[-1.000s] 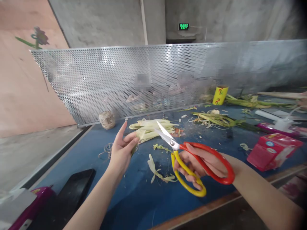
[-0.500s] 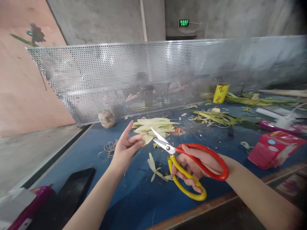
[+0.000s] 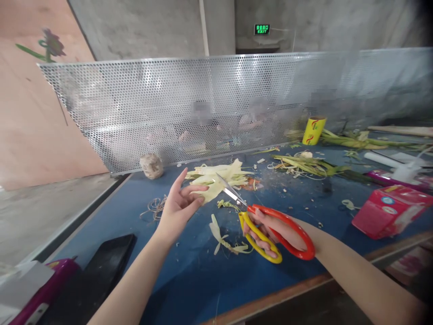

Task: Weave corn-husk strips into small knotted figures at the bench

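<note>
Pale husk leaf [image 3: 212,192] pinched by left hand [image 3: 177,205], thumb to fingers, above blue table [image 3: 189,280], just in front of husk pile [image 3: 204,170]; right hand [image 3: 286,234] gripping scissors [image 3: 251,209] by the handles, blades across leaf in view, contact unclear. Risks, my guess: a slipping leaf could bring blades onto left fingertips; thin leaf may bend or tear if pinched loosely. Writing: green sign [image 3: 262,30] reads "EXIT" plus Chinese characters; yellow roll [image 3: 313,131] red print and pink pack [image 3: 375,219] round labels illegible.
</note>
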The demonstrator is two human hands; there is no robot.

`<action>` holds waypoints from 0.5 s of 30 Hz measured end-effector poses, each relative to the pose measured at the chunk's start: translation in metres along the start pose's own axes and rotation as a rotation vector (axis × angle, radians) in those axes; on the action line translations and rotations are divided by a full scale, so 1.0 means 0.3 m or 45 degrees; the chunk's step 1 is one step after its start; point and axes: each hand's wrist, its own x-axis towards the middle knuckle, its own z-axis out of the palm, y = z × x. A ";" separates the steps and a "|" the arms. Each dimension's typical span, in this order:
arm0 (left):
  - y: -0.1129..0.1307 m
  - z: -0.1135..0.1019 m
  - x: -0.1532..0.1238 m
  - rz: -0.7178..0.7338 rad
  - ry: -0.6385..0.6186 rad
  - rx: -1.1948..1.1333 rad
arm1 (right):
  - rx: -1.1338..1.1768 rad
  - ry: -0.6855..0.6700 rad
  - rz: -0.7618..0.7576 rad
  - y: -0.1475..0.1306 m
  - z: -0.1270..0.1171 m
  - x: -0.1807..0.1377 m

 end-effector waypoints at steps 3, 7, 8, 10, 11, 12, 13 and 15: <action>0.014 0.010 -0.005 -0.023 0.020 0.031 | -0.052 0.135 0.058 -0.017 0.016 -0.015; 0.017 0.023 -0.006 -0.105 0.080 0.101 | -0.152 0.263 0.121 -0.019 0.034 -0.014; 0.015 0.025 -0.005 -0.115 0.096 0.114 | -0.172 0.272 0.149 -0.016 0.036 -0.012; 0.009 0.026 -0.003 -0.121 0.119 0.132 | -0.196 0.257 0.210 -0.008 0.032 -0.010; 0.008 0.025 -0.003 -0.117 0.127 0.136 | -0.197 0.236 0.225 -0.004 0.028 -0.009; 0.008 0.025 -0.003 -0.113 0.133 0.141 | -0.203 0.211 0.235 0.000 0.024 -0.009; 0.010 0.025 -0.004 -0.112 0.137 0.148 | -0.212 0.198 0.236 0.002 0.020 -0.010; 0.016 0.027 -0.007 -0.109 0.140 0.160 | -0.237 0.188 0.252 0.003 0.017 -0.010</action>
